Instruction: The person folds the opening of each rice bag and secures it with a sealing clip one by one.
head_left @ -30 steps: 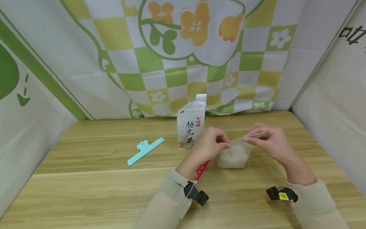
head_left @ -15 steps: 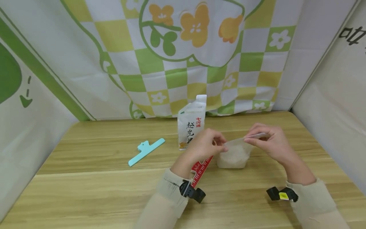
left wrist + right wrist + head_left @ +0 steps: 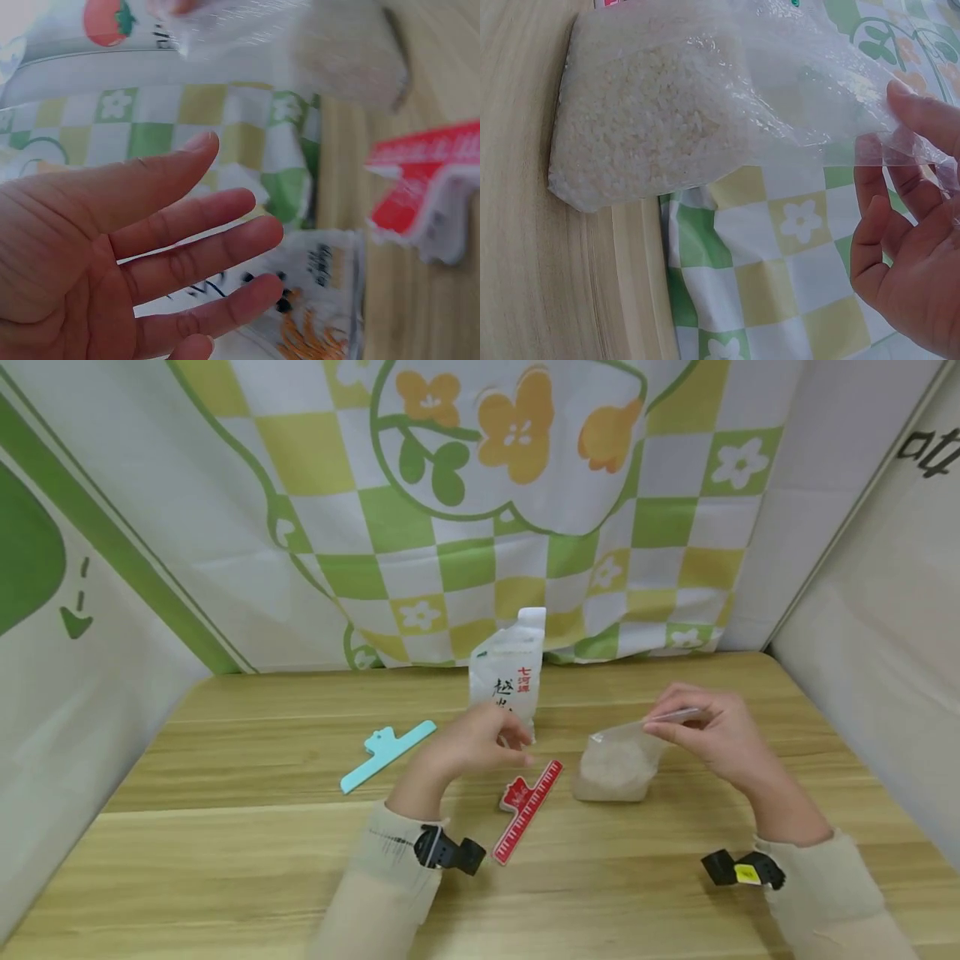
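A clear plastic bag of white rice (image 3: 617,770) stands on the table, its top pinched by my right hand (image 3: 708,727). In the right wrist view the grains (image 3: 652,112) show through the film, and my right hand (image 3: 915,195) holds the bag's gathered end. My left hand (image 3: 476,743) hovers in front of the white printed bag (image 3: 517,664), holding nothing; the left wrist view shows its fingers (image 3: 232,244) loosely spread. Just right of and below that hand lies a red clip (image 3: 529,812) with a ruler-like pattern.
A light-blue clip (image 3: 386,756) lies on the wooden table (image 3: 247,860) to the left. Behind the table hangs a green, yellow and white checked cloth (image 3: 465,560), with pale fabric walls at both sides.
My left hand has let go of the rice bag's top and moved left, uncovering the red clip. The right hand keeps its pinch in the same place.
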A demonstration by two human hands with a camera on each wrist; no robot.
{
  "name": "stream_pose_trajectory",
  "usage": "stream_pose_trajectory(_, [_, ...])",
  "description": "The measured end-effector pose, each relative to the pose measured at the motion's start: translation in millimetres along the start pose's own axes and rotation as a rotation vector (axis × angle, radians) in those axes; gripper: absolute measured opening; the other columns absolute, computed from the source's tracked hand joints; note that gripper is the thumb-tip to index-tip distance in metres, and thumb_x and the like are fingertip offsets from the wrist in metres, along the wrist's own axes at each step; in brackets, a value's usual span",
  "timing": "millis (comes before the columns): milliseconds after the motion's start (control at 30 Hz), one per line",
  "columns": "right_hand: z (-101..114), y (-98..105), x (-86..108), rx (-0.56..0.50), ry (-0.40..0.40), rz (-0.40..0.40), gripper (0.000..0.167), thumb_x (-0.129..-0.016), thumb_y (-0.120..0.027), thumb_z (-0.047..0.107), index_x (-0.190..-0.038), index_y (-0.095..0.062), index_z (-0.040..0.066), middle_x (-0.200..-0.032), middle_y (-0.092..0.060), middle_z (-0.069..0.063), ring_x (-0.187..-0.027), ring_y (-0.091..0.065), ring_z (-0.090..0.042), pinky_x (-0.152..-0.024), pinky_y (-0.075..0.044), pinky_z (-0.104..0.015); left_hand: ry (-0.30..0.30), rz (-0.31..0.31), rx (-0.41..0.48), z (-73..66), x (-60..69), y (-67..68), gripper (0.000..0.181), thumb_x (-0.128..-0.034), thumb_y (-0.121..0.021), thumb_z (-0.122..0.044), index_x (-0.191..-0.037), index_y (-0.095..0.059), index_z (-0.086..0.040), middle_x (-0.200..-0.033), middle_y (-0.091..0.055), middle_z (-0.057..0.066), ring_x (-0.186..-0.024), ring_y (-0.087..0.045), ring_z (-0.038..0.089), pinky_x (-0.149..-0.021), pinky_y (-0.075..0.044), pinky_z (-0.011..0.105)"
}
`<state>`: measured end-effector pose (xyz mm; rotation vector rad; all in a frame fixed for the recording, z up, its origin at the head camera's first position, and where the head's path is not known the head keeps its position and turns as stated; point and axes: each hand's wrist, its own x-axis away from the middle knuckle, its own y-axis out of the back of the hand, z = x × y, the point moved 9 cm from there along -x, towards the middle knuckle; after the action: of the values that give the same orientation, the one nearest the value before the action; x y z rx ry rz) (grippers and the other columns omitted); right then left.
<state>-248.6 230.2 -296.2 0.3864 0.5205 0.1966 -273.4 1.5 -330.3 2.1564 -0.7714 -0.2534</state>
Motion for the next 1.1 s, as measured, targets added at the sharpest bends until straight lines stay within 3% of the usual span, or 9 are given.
stream_pose_trajectory(133, [1.5,0.7,-0.9,0.024,0.008,-0.004,0.015,-0.082,-0.071,-0.012,-0.085,-0.076,0.002,-0.085,-0.068,0.007,-0.076,-0.060,-0.007,-0.064,-0.051,-0.022,0.064,0.056,-0.023,18.8,2.0,-10.6,0.023,-0.0864,-0.077,-0.019,-0.106,-0.075,-0.006,-0.093,-0.071,0.000,-0.085,-0.062,0.012,-0.073,-0.051,0.027])
stream_pose_trajectory(300, [0.3,-0.4,-1.2,0.044,-0.018,0.002,0.012,-0.083,-0.072,-0.009,-0.085,-0.076,0.003,-0.086,-0.067,0.009,-0.077,-0.060,-0.008,-0.065,-0.052,-0.023,0.092,0.078,0.002,32.3,0.6,-20.5,0.024,-0.0843,-0.080,-0.019,-0.105,-0.075,-0.007,-0.089,-0.070,-0.001,-0.084,-0.061,0.011,-0.075,-0.051,0.027])
stream_pose_trajectory(700, [1.8,0.9,-0.7,0.067,-0.028,0.001,0.011,-0.084,-0.073,-0.007,-0.086,-0.076,0.003,-0.087,-0.066,0.010,-0.078,-0.060,-0.008,-0.066,-0.051,-0.023,0.127,0.118,-0.029,41.5,-2.5,-30.7,0.023,-0.0786,-0.084,-0.019,-0.099,-0.075,-0.014,-0.090,-0.069,-0.002,-0.085,-0.060,0.012,-0.079,-0.050,0.031])
stream_pose_trajectory(1100, [0.1,0.1,0.8,0.076,-0.034,0.005,0.010,-0.085,-0.073,-0.006,-0.087,-0.076,0.004,-0.087,-0.066,0.010,-0.079,-0.059,-0.008,-0.067,-0.051,-0.023,0.155,0.100,-0.086,46.9,-5.5,-36.2,0.015,-0.0766,-0.085,-0.017,-0.079,-0.071,-0.016,-0.076,-0.064,-0.005,-0.073,-0.057,0.012,-0.068,-0.046,0.027])
